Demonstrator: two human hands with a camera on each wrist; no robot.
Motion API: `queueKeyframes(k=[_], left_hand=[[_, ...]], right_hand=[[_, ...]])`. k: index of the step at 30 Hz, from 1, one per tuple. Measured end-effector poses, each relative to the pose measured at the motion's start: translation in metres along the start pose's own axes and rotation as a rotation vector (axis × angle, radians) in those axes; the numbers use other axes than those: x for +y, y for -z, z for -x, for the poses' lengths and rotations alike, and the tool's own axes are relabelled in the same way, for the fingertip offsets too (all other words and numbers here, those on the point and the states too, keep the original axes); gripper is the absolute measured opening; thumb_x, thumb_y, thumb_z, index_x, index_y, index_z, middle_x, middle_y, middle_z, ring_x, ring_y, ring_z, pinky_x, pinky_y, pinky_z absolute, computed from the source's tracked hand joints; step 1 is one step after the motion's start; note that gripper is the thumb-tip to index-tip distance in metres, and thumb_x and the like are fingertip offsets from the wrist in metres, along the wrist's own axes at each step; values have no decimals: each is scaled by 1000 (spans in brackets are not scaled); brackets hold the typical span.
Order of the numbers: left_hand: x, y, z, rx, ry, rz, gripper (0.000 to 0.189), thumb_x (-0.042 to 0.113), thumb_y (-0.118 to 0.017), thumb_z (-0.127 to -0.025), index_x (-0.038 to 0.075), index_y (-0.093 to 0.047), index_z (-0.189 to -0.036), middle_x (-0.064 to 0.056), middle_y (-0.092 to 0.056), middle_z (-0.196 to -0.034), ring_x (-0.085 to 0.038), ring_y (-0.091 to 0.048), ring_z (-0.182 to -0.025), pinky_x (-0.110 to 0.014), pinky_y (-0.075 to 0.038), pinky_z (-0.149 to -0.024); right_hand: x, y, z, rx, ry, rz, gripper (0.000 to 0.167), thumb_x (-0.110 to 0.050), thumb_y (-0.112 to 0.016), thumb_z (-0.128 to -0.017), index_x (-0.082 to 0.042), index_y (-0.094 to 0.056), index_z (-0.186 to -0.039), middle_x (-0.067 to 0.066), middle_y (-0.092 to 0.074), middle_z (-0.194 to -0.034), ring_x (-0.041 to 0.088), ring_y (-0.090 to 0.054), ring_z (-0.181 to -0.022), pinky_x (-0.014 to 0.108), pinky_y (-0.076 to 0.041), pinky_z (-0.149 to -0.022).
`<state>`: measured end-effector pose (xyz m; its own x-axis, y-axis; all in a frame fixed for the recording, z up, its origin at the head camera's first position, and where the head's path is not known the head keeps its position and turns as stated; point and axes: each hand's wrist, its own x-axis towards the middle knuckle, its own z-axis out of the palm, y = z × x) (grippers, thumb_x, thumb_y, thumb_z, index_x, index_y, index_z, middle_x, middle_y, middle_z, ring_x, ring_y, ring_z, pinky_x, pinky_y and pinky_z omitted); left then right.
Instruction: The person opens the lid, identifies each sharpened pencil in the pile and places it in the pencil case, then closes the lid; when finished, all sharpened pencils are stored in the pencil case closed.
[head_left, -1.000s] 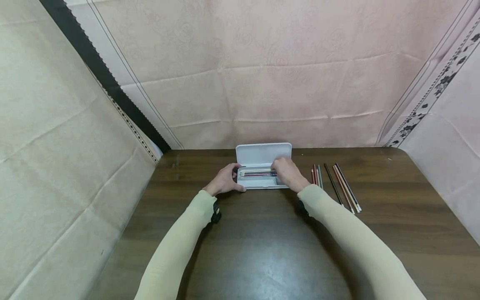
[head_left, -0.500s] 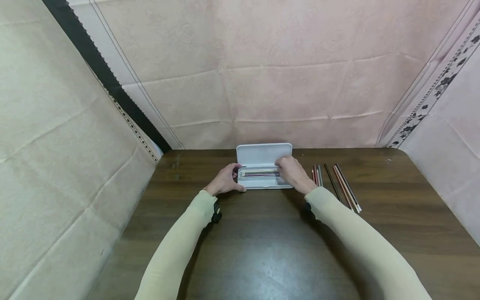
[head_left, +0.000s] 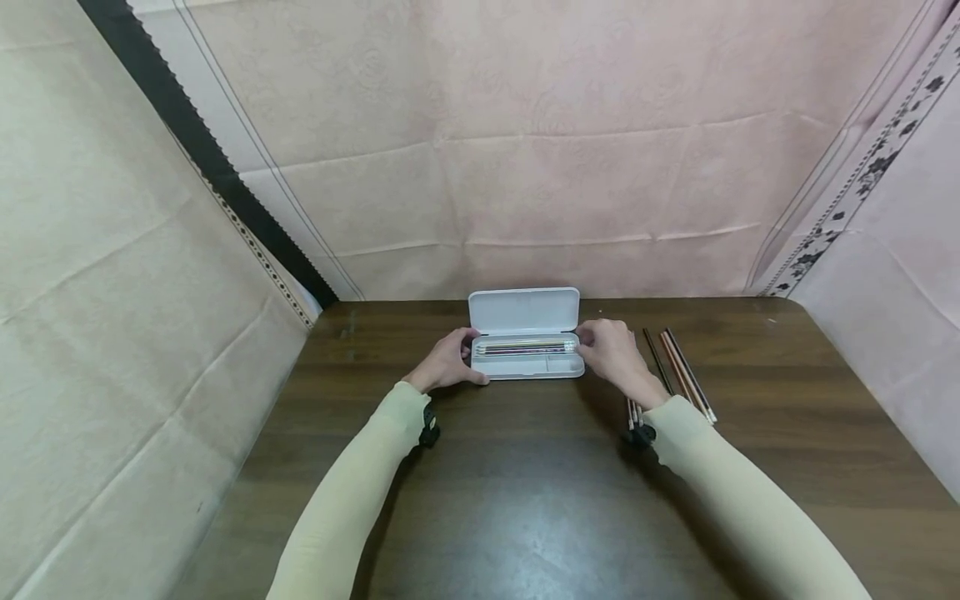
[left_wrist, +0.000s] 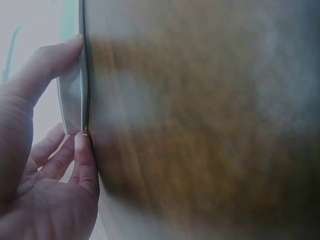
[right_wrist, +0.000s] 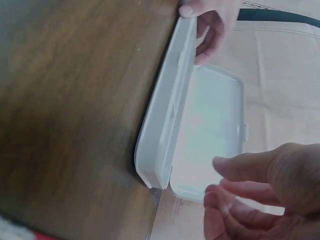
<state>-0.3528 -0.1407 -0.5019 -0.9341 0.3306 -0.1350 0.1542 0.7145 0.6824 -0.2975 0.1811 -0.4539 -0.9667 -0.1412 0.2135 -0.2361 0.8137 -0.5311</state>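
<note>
A white pencil case [head_left: 525, 367] stands on the table with its lid [head_left: 523, 310] raised at the back. Several pencils [head_left: 522, 348] lie lengthwise inside it. My left hand [head_left: 446, 360] grips the case's left end; in the left wrist view the thumb [left_wrist: 60, 57] is on one long edge and the fingers on the opposite side. My right hand [head_left: 615, 354] is at the case's right end. In the right wrist view its thumb and bent fingers [right_wrist: 215, 200] are apart, with nothing seen between them.
Several more pencils [head_left: 686, 375] lie on the brown wooden table [head_left: 510, 483] to the right of the case, some partly hidden under my right wrist. A pale cloth [head_left: 525, 167] hangs behind the table's far edge.
My right hand has moved right, from over the pencils inside the case to its right end. My left hand has stayed on the left end.
</note>
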Motion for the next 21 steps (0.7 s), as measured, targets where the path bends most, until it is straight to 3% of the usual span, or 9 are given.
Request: queueKeyframes(k=[12, 18, 21], left_hand=[[0, 0, 1, -2, -3, -13, 93, 27, -97, -82, 14, -47, -159, -15, -57, -156, -33, -59, -139, -50, -50, -120], [0, -1, -1, -1, -9, -10, 93, 27, -97, -82, 14, -47, -159, -15, -57, -155, -33, -59, -139, -51, -51, -119], [-1, -1, -1, -2, -10, -6, 93, 28, -97, -82, 14, -47, -159, -15, -57, -155, -33, -58, -139, -51, -50, -119]], right_hand=[[20, 21, 40, -67, -81, 44, 35, -8, -77, -98, 11, -72, -127, 28, -79, -108, 29, -73, -80, 45, -63, -72], [34, 26, 54, -69, -110, 53, 27, -7, -77, -97, 9, -75, -119, 22, -78, -93, 22, -62, -67, 32, -50, -59], [39, 28, 61, -79, -126, 57, 26, -8, -78, -97, 9, -76, -117, 21, -78, -93, 21, -63, -68, 32, -49, -59]])
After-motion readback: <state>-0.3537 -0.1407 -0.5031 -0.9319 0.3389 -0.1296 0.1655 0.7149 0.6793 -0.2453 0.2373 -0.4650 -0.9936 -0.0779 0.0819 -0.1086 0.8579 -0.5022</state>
